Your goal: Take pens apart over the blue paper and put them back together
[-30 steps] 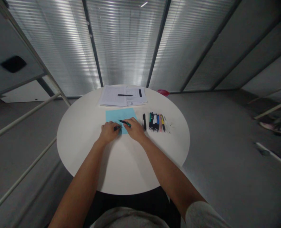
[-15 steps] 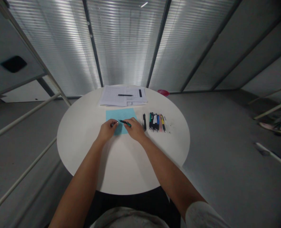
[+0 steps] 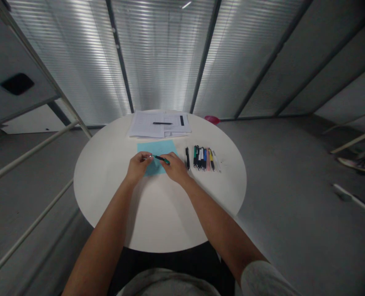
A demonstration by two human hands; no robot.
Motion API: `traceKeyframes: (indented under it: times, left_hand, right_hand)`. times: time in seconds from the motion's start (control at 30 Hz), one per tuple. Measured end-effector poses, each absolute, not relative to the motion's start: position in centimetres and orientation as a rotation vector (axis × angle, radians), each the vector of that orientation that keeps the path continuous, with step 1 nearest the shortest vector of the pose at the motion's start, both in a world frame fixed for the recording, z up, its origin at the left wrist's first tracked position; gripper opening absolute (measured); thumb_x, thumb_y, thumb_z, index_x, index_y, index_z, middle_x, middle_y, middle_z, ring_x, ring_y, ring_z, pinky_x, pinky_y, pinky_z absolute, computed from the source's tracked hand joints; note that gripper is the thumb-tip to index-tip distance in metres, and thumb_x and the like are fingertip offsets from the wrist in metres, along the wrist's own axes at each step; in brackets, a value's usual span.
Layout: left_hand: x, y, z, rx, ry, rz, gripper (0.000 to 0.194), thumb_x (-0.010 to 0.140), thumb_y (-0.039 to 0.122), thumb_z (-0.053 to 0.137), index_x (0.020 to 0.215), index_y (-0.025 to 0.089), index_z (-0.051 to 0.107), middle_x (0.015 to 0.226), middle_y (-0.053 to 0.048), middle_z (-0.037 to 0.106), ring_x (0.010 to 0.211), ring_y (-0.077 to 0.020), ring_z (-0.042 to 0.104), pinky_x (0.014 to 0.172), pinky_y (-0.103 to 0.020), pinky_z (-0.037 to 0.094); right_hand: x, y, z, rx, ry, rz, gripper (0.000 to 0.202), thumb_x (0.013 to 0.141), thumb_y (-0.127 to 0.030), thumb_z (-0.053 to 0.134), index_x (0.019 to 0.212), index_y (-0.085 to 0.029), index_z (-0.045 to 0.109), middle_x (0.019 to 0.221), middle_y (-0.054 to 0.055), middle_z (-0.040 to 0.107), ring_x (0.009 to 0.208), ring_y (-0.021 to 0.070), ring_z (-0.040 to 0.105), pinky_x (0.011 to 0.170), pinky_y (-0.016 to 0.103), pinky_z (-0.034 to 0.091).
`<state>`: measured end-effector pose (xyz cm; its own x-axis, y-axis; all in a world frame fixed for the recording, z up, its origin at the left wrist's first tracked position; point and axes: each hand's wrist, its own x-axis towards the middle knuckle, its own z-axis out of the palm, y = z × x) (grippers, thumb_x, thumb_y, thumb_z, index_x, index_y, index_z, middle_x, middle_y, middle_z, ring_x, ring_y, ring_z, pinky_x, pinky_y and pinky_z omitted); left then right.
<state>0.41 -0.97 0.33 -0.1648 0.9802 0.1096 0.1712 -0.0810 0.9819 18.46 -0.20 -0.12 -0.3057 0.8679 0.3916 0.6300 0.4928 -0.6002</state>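
Slatted blinds (image 3: 160,61) line the wall behind a round white table (image 3: 163,218). Printed papers (image 3: 147,127) lie along its far edge, with a black pen (image 3: 162,123) across them. Nearer, a light-blue sheet (image 3: 157,146) lies under both hands, and to its right one dark pen (image 3: 187,158) lies beside a close row of pens (image 3: 204,158). Compared with a second ago, the left hand (image 3: 137,165) is farther up the sheet, level with the pen tip, while the right hand (image 3: 175,167) has barely shifted. Right fingers close around a green-and-black pen (image 3: 163,160), which slants over the sheet with its narrow end toward the left hand. Left thumb and fingers pinch a small pen part (image 3: 150,156), mostly hidden, its front showing a silvery glint. It sits at the fingertips, just beside the narrow end; whether the two touch, I cannot tell.
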Motion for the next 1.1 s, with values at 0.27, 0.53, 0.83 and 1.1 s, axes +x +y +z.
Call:
traceKeyframes:
  times: [0.27,0.53,0.83,1.1]
  left_hand:
    - [0.4,-0.9,0.2,1.321,1.391,1.342,0.043,0.065,0.047,0.073,0.093,0.015,0.066,0.069,0.0,0.06,0.057,-0.0103,0.048,0.055,-0.024,0.037]
    - [0.2,-0.9,0.0,1.364,1.397,1.291,0.041,0.066,0.047,0.073,0.092,0.016,0.068,0.076,-0.002,0.063,0.058,-0.0104,0.049,0.055,-0.023,0.037]
    - [0.1,-1.0,0.1,1.451,1.409,1.2,0.035,0.067,0.044,0.071,0.086,0.015,0.069,0.069,-0.001,0.061,0.056,-0.0104,0.048,0.053,-0.023,0.035]
    - [0.4,-1.5,1.0,1.369,1.29,1.198,0.034,0.065,0.043,0.074,0.083,0.014,0.069,0.059,0.002,0.053,0.053,-0.0094,0.043,0.052,-0.023,0.032]
  right_hand:
    - [18.5,-0.2,-0.1,-1.23,-2.069,0.43,0.025,0.093,-0.032,0.053,0.114,-0.027,0.064,0.1,0.003,0.06,0.091,0.0145,0.058,0.083,0.025,0.044]
    - [18.6,0.1,-0.2,-1.227,-2.095,0.392,0.026,0.092,-0.033,0.054,0.114,-0.029,0.066,0.098,0.003,0.061,0.088,0.0151,0.058,0.082,0.027,0.044]
    - [19.8,0.2,1.0,-1.227,-2.214,0.227,0.025,0.09,-0.031,0.057,0.113,-0.034,0.069,0.099,0.004,0.061,0.095,0.0206,0.054,0.085,0.035,0.039]
    - [19.8,0.5,0.4,-1.114,-2.204,0.345,0.028,0.093,-0.032,0.053,0.117,-0.031,0.067,0.098,0.004,0.06,0.094,0.0175,0.055,0.086,0.031,0.043]
